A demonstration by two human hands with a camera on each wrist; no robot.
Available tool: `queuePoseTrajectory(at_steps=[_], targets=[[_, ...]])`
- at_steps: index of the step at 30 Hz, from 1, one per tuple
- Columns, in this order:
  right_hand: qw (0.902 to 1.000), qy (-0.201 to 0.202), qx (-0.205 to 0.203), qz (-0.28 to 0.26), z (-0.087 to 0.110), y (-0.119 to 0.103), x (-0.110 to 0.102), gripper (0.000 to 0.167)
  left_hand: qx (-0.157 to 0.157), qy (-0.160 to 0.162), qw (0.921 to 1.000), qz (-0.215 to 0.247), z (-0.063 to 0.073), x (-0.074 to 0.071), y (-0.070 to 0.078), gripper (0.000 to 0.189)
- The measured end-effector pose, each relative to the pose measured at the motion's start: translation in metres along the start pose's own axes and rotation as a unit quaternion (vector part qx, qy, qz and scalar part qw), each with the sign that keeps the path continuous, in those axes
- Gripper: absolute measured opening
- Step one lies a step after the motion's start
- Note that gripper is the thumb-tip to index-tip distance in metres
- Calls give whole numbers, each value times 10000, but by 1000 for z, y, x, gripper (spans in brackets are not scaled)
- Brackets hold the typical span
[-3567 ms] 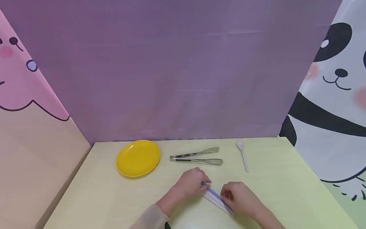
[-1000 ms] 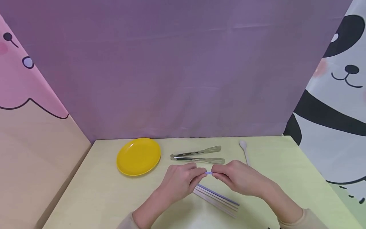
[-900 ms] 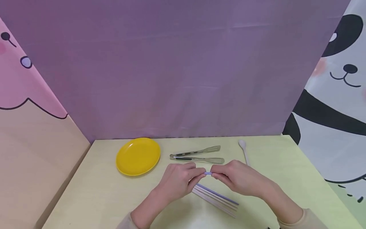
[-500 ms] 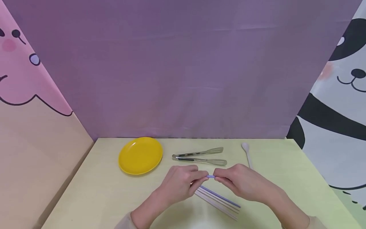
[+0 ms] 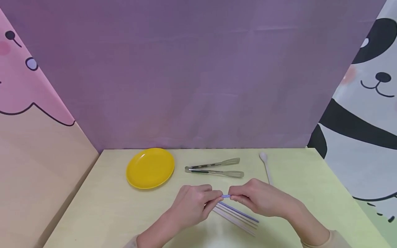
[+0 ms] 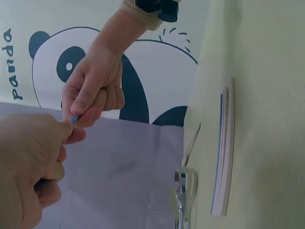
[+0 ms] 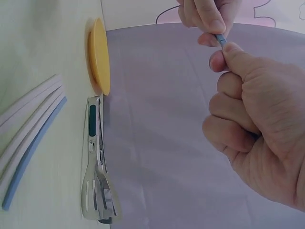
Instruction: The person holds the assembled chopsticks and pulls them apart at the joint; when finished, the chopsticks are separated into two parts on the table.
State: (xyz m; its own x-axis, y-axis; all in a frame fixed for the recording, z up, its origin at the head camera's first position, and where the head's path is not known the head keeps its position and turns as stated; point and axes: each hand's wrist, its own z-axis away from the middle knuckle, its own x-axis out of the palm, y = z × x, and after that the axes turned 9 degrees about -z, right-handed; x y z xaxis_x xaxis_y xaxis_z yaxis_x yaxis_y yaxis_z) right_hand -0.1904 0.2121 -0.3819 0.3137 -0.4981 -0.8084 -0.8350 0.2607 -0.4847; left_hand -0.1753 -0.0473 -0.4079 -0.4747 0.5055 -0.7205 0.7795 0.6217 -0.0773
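Note:
My left hand (image 5: pixel 193 203) and right hand (image 5: pixel 263 199) meet fingertip to fingertip above the table. Between them they pinch a thin blue stick (image 5: pixel 226 196). Only a short length shows in the gap; the fingers hide both ends. In the right wrist view a dark line crosses the visible bit of the stick. Below the hands lies a fan of thin strips (image 5: pixel 237 217), several pale ones and a blue one along the far side. The left hand overlaps their upper ends in the head view.
A yellow plate (image 5: pixel 150 168) lies at the back left of the pale table (image 5: pixel 118 213). Metal tongs (image 5: pixel 214 169) lie spread behind the hands. A pale spoon (image 5: pixel 264 165) is at the back right, its handle end behind the right hand. A purple backdrop (image 5: pixel 198 86) rises behind.
Earlier both hands were at the strips on the table; since then they have lifted a blue stick between them. Over the last second the pinching hands have come slightly nearer.

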Motion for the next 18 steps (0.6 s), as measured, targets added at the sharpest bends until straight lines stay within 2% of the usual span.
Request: queuePoseTrajectory(at_steps=[4, 7, 10, 13, 16, 18], targets=[[9998, 145, -34, 135, -1, -1, 1, 25, -344, -2, 9994, 20, -1, -4, 9, 13], [9999, 125, 30, -11, -1, -3, 3, 24, -502, -45, 9987, 40, 1, -11, 13, 14], [9997, -25, 64, -254, -3, -6, 6, 22, -457, -116, 9988, 92, 6, -17, 13, 18], [9992, -137, 12, -382, -3, -8, 8, 21, -381, -186, 9982, 421, 9, -20, 12, 16], [9992, -138, -56, -363, -1, -8, 7, 21, -396, -221, 9960, 771, 9, -19, 12, 15], [9995, -111, -5, -310, 0, -7, 5, 22, -444, -219, 9954, 824, 7, -16, 12, 17]])
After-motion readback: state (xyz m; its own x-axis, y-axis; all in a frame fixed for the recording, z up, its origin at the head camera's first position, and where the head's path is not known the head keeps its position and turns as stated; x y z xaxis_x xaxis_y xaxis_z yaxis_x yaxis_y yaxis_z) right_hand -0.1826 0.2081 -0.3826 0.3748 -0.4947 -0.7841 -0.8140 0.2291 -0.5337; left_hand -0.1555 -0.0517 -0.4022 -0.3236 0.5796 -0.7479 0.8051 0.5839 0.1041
